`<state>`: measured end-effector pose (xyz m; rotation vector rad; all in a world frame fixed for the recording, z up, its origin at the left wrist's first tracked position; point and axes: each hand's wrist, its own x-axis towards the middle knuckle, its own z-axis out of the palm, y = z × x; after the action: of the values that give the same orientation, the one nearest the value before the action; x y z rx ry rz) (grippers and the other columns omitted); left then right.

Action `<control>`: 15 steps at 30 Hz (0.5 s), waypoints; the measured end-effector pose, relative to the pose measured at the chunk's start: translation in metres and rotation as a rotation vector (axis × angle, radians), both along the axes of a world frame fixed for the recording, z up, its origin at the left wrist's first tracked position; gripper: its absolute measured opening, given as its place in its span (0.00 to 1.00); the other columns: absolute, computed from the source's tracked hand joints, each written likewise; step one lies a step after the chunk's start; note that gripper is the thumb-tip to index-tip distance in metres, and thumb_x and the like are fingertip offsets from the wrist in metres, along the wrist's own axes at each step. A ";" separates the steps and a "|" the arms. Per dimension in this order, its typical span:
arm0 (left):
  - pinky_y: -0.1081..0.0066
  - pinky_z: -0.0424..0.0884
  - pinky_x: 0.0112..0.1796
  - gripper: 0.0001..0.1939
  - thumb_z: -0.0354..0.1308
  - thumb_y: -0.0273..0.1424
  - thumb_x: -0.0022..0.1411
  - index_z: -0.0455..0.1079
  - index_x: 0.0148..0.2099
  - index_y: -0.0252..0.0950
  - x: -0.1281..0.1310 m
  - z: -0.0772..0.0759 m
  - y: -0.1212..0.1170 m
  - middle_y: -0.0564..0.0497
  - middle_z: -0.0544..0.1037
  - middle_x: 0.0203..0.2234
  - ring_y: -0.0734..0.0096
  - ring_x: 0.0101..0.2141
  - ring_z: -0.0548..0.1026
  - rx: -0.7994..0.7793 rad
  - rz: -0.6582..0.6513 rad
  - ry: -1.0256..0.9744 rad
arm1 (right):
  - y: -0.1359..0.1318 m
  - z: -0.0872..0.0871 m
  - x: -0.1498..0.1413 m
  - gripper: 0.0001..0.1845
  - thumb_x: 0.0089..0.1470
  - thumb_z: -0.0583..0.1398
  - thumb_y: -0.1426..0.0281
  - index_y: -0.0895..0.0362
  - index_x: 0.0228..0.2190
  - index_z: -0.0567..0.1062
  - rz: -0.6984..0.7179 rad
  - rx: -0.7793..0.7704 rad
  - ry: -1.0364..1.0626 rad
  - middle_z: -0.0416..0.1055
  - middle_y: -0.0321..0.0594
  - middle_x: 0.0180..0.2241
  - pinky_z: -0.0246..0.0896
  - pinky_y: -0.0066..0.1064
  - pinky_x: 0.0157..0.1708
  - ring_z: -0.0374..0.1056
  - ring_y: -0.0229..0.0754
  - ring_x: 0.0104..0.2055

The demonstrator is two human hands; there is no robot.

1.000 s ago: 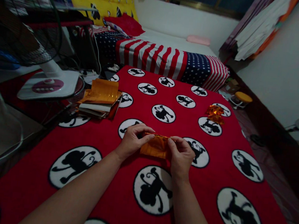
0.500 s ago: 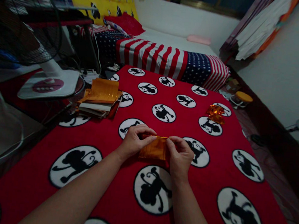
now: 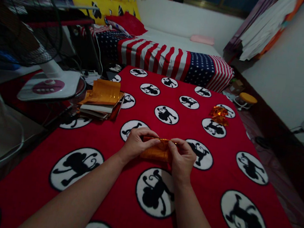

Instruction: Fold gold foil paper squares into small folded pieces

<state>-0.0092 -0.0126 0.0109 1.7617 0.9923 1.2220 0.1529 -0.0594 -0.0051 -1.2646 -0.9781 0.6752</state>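
Between my hands is a sheet of shiny gold foil paper (image 3: 154, 153), its far edge rolled or folded into a narrow strip. My left hand (image 3: 137, 143) pinches the left end of that edge between thumb and fingers. At the right end, my right hand (image 3: 183, 157) grips the same edge, thumb on the near side. The lower part of the sheet hangs toward me, just over the red blanket (image 3: 112, 182) with monkey prints. Fingertips behind the paper are hidden.
A stack of gold and pale paper sheets (image 3: 99, 101) lies at the blanket's left edge. Folded shiny gold pieces (image 3: 219, 115) sit at the far right. Left stands a fan with a white base (image 3: 49, 85). Beyond are a bed (image 3: 157, 58) and a yellow-topped stool (image 3: 248, 98).
The far edge of the gold paper has been turned a little, and the hanging part looks slightly shorter. Both hands keep nearly the same place and hold.
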 end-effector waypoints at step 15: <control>0.75 0.66 0.30 0.06 0.64 0.31 0.56 0.75 0.29 0.34 0.000 0.000 0.000 0.51 0.76 0.25 0.75 0.27 0.72 0.081 0.011 -0.008 | 0.002 -0.001 -0.002 0.06 0.48 0.66 0.67 0.56 0.29 0.77 0.042 -0.006 0.057 0.73 0.36 0.29 0.64 0.32 0.35 0.69 0.39 0.32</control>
<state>-0.0096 -0.0129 0.0108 1.8136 0.9612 1.2915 0.1512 -0.0572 -0.0064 -1.2271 -0.9588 0.7434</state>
